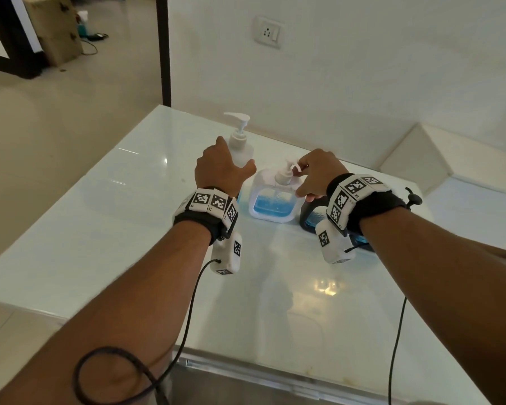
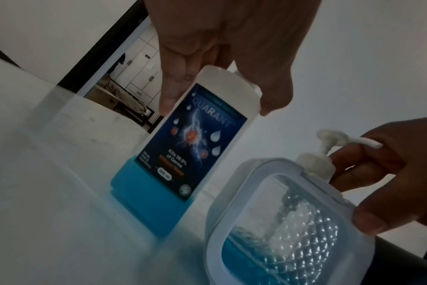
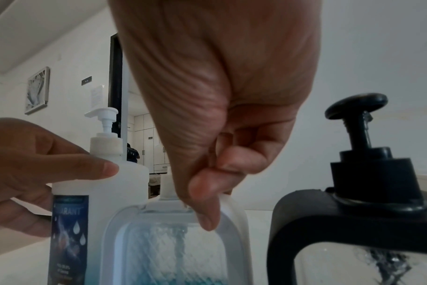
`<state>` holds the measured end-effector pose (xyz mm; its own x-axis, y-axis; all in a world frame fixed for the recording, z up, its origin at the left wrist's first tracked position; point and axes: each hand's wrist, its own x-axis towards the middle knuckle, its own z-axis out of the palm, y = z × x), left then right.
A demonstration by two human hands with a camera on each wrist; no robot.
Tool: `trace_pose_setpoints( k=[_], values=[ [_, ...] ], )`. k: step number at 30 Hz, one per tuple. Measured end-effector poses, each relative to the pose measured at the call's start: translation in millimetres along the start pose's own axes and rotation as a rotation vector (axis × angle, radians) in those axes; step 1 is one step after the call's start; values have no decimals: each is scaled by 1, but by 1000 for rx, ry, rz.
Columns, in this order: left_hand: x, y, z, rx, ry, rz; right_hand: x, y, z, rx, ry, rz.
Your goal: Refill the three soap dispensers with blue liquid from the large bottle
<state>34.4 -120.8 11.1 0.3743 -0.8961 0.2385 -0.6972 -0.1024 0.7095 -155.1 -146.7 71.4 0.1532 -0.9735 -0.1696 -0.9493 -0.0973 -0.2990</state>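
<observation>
On the table (image 1: 100, 229), the left hand (image 1: 221, 171) grasps the bottle (image 1: 241, 150); right hand (image 1: 316, 173) pinches the white dispenser's (image 1: 272, 200) pump (image 1: 289, 168).

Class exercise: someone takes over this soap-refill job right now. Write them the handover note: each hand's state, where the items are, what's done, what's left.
Left hand: grips the upper body of the large bottle, which stands on the table; blue liquid fills only its bottom part.
Right hand: pinches the pump head of the white-framed dispenser, just right of the bottle.
Black-framed dispenser: right of the white one, pump still on.
Done: the white dispenser holds some blue at its base; whether that was just poured cannot be told.
Left: remove the white pump, pour, recap, then the black one. A third dispenser is not visible.
</observation>
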Motion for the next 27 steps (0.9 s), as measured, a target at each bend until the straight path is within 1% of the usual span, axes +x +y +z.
trace_pose_setpoints(
  k=[7, 19, 24, 27],
  values=[
    [1, 5, -2, 51, -37, 13, -1, 0, -3, -5, -22, -10],
    [-3, 5, -6, 83, -35, 0, -5, -3, -4, 17, -20, -9],
    [-9, 8, -11, 75, -32, -23, -13, -3, -9, 61, -39, 2],
    [-12, 10, -13, 71, -54, -35, -21, -1, -11, 120, -23, 26]
  ],
)
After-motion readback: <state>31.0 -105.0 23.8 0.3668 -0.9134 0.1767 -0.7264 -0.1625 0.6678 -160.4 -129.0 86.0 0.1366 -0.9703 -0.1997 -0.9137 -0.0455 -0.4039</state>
